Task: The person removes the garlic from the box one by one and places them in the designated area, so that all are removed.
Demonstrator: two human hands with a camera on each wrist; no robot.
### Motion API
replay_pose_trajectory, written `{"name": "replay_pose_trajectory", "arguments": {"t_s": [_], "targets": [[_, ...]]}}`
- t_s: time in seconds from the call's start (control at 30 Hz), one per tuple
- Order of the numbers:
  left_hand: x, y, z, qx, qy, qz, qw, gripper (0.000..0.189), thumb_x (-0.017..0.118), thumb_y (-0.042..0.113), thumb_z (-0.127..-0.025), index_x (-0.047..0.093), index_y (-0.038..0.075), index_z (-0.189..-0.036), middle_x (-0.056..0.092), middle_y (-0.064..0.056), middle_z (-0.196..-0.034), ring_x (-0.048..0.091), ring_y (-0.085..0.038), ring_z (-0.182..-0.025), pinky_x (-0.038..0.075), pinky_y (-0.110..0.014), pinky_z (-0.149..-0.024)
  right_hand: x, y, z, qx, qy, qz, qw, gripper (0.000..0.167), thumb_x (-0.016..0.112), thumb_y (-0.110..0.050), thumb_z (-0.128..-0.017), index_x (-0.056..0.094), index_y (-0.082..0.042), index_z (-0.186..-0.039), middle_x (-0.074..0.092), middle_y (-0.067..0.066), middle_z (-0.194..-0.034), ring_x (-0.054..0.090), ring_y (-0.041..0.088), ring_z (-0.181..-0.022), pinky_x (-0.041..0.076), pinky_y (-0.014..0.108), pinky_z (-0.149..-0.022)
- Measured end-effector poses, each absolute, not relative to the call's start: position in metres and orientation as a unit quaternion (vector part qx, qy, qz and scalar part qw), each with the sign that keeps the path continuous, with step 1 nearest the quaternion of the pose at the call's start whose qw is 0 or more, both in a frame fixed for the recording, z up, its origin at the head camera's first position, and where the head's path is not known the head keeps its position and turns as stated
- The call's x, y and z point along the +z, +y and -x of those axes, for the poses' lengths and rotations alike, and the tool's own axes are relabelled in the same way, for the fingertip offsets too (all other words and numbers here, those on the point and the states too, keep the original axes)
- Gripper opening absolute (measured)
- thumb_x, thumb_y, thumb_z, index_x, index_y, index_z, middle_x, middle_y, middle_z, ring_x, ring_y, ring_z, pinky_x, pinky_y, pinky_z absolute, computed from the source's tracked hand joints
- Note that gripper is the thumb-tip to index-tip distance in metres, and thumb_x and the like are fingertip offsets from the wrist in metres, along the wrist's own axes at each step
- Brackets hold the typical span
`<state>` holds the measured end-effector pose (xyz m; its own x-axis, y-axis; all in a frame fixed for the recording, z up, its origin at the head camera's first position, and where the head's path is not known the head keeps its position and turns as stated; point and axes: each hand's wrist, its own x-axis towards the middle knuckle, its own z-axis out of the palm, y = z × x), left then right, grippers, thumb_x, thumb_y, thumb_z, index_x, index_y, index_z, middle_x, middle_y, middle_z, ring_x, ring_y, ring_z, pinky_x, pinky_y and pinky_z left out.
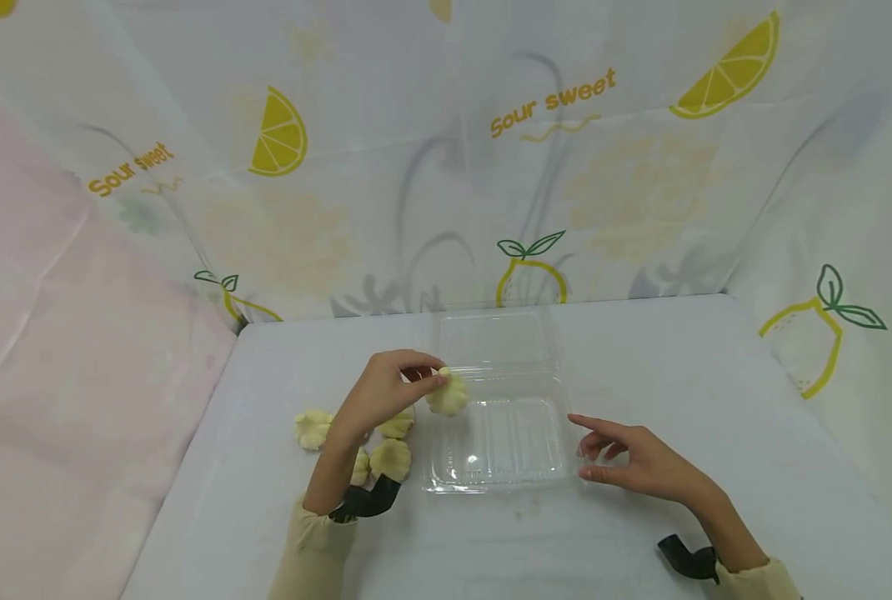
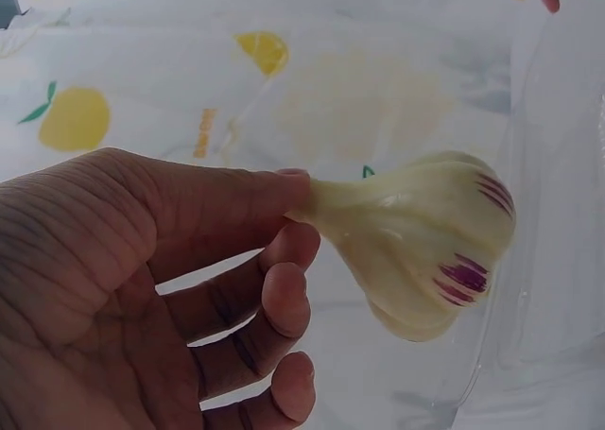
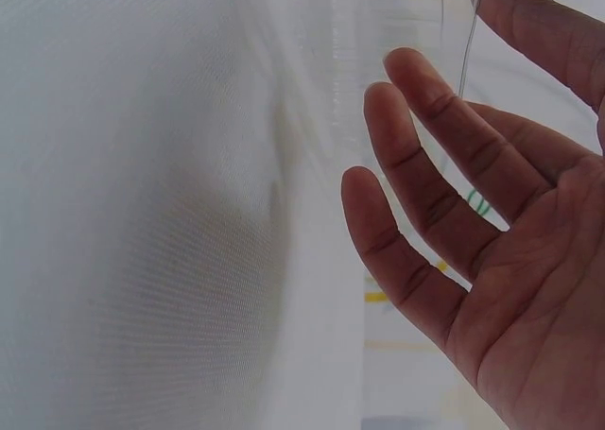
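Now left hand (image 1: 386, 390) pinches garlic bulb (image 1: 448, 393) by stem, bulb end twd tray (image 1: 502, 479); right hand (image 1: 633, 460) relaxed, holds nothing.

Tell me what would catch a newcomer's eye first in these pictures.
First, the pale yellow garlic bulb with purple streaks, pinched by its stem in the left hand over the open clear plastic clamshell box mid-table. More pale garlic bulbs lie left of the box, while the right hand rests with straight fingers at the box's right edge.

Garlic bulbs: five, one (image 1: 448, 393) held, four (image 1: 390, 458) on table; clear container (image 1: 502, 462): one
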<state>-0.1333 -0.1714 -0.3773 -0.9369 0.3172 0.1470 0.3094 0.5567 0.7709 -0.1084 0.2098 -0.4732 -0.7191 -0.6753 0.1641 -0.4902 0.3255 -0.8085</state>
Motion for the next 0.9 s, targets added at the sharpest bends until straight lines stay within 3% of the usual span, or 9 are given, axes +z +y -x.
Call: {"name": "replay_pose_trajectory", "arguments": {"t_s": [0.23, 0.57, 0.9], "targets": [[-0.371, -0.191, 0.125, 0.430, 0.885, -0.178, 0.000, 0.015, 0.076, 0.020, -0.088, 0.077, 0.012, -0.101, 0.069, 0.006, -0.085, 0.063, -0.014, -0.077, 0.051, -0.030, -0.067, -0.472, 0.209, 0.108, -0.454, 0.812, 0.352, 0.106, 0.067, 0.078, -0.018, -0.087, 0.046, -0.001, -0.144, 0.068, 0.000, -0.099, 0.064, 0.010, -0.091, 0.056, 0.036, -0.076], [-0.371, -0.223, 0.112, 0.430, 0.889, -0.159, -0.009, 0.013, 0.077, 0.023, -0.088, 0.077, 0.016, -0.099, 0.068, 0.007, -0.086, 0.061, -0.014, -0.079, 0.050, -0.030, -0.070, -0.472, 0.210, 0.108, -0.456, 0.808, 0.359, 0.103, 0.067, 0.077, -0.019, -0.087, 0.046, -0.001, -0.144, 0.068, 0.001, -0.098, 0.065, 0.011, -0.090, 0.056, 0.037, -0.076], [-0.371, -0.253, 0.099, 0.426, 0.892, -0.149, -0.014, 0.012, 0.076, 0.021, -0.089, 0.076, 0.019, -0.100, 0.069, 0.008, -0.088, 0.062, -0.014, -0.075, 0.051, -0.028, -0.066, -0.476, 0.211, 0.109, -0.455, 0.809, 0.357, 0.103, 0.068, 0.078, -0.017, -0.087, 0.045, -0.002, -0.145, 0.068, 0.000, -0.099, 0.065, 0.014, -0.090, 0.056, 0.036, -0.075]]}}
